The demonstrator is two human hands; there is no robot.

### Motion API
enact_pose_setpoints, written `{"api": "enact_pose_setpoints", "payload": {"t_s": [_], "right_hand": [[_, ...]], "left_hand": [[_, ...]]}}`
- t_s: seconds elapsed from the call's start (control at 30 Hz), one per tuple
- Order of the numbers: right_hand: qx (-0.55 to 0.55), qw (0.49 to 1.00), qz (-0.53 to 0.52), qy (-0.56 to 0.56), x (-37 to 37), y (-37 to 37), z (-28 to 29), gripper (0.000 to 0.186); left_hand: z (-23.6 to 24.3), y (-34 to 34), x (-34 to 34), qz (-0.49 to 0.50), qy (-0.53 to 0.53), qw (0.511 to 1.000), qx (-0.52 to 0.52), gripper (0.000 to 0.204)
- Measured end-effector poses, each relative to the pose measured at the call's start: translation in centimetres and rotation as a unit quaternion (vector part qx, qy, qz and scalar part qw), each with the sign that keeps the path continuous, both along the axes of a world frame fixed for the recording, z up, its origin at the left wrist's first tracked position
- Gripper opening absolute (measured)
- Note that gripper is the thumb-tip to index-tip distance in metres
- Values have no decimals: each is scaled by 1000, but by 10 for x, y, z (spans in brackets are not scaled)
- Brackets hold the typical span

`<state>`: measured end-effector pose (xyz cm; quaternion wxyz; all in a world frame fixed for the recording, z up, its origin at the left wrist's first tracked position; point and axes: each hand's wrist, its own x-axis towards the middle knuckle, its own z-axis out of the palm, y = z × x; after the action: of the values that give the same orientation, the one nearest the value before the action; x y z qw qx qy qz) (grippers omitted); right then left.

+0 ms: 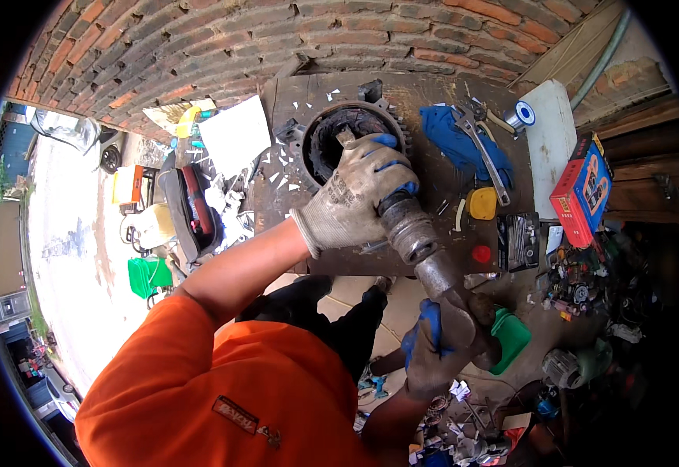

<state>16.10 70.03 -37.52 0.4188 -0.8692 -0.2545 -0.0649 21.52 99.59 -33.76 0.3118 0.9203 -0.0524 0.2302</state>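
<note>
My left hand point(359, 191), in a worn grey glove with blue patches, is wrapped round the front end of a demolition hammer point(411, 233) with a scuffed metal barrel. Lower right, my right hand point(436, 354), in a dirty glove, grips its rear end; part of that grip is hidden. The hammer slants from lower right to upper left. Its flat chisel tip point(345, 138) shows beyond my left hand, over the opening of a round electric motor housing point(308, 152). Dark, ragged windings line the inside of the housing. Whether the tip touches them I cannot tell.
A wrench point(483, 152) lies on a blue cloth point(444, 132). Nearby are a solder spool point(521, 114), yellow tape roll point(481, 204), bit case point(520, 241) and red-blue box point(582, 191). White paper point(234, 140) and a tool bag point(187, 206) lie left. Parts clutter the floor right.
</note>
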Motion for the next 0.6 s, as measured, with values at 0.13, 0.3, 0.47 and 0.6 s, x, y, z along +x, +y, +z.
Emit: {"api": "enact_pose_setpoints", "payload": {"t_s": [0.13,0.3,0.47,0.6], "right_hand": [[70,994,-73,-33,3,-4,45,49],[240,965,-88,57,9,-25,63,51],[2,1000,-9,5,13,10,12,53],[55,996,-35,66,17,27,34,54]], "left_hand": [[0,-2,1,-2,21,1000,16,50],[-2,-7,1,-3,26,999,28,50],[-3,-1,4,8,9,1000,26,49],[-3,3,0,2,24,999,40,52]]}}
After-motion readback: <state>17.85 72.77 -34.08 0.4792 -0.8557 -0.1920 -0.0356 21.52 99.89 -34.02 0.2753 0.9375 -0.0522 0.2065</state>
